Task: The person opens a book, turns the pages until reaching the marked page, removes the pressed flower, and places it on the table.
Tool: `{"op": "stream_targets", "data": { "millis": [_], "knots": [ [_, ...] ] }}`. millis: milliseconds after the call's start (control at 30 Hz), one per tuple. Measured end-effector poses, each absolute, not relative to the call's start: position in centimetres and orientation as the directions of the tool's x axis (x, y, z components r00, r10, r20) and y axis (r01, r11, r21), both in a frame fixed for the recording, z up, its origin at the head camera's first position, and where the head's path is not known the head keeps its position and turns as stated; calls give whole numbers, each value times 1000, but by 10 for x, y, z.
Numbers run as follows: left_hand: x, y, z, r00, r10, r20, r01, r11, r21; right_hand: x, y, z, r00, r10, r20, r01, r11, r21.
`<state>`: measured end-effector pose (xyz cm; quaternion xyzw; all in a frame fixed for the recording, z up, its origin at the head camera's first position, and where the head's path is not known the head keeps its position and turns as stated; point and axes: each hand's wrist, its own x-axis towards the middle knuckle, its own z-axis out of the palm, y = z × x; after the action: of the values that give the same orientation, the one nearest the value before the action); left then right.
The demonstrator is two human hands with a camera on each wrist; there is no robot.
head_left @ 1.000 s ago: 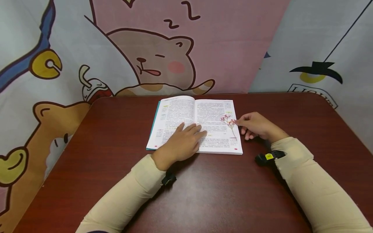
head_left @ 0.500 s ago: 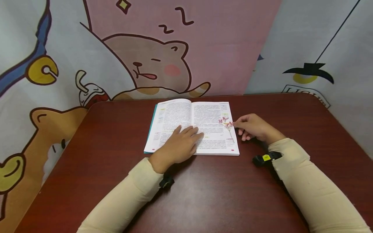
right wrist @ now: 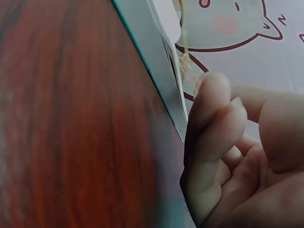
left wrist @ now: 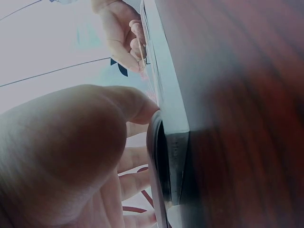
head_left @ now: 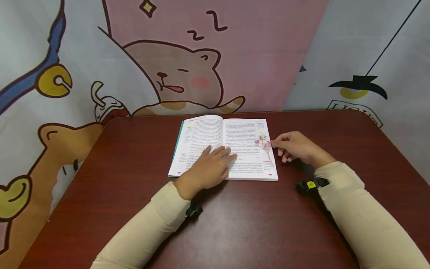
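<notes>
An open book (head_left: 240,129) with printed pages lies on the table. My left hand (head_left: 209,168) rests across its lower middle, fingers spread over both pages. In the left wrist view, the left thumb (left wrist: 137,107) touches the page near the book's edge. A thin sprig of small pink flowers (head_left: 262,142) is over the right page, its pale stem slanting down to the right. Beside the book's right edge, my right hand (head_left: 295,147) pinches the sprig at its blossoms between thumb and forefinger. Its other fingers are curled. The right wrist view shows the sprig (right wrist: 190,73) partly behind the fingertips.
The reddish-brown wooden table (head_left: 215,228) extends around the book on all sides. Behind it hangs a cloth backdrop (head_left: 262,56) with cartoon animals. A black strap with a small device (head_left: 312,184) sits on the right wrist, another (head_left: 194,210) on the left.
The head view has shifted slightly. The left hand stays on the pages, and the right hand keeps its pinch on the flower sprig at nearly the same spot.
</notes>
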<state>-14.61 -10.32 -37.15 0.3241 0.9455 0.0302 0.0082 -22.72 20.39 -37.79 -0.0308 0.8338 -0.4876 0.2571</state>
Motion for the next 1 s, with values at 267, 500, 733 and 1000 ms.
{"op": "stream_targets", "data": {
  "millis": [267, 500, 733, 1000],
  "knots": [
    [-146, -103, -371, -794, 608, -6, 607, 792, 66, -225, 213, -371, -879, -302, -369, 169, 526, -834],
    [-146, -103, -371, -794, 608, -8, 607, 793, 55, -222, 224, -367, -886, -286, -365, 157, 555, -817],
    [-147, -104, -371, -798, 603, -15, 601, 797, 66, -220, 232, -370, -892, -285, -351, 142, 560, -816],
    [-147, -104, -373, -796, 605, -14, 603, 795, 63, -222, 243, -373, -906, -252, -339, 124, 608, -784]
  ]
}}
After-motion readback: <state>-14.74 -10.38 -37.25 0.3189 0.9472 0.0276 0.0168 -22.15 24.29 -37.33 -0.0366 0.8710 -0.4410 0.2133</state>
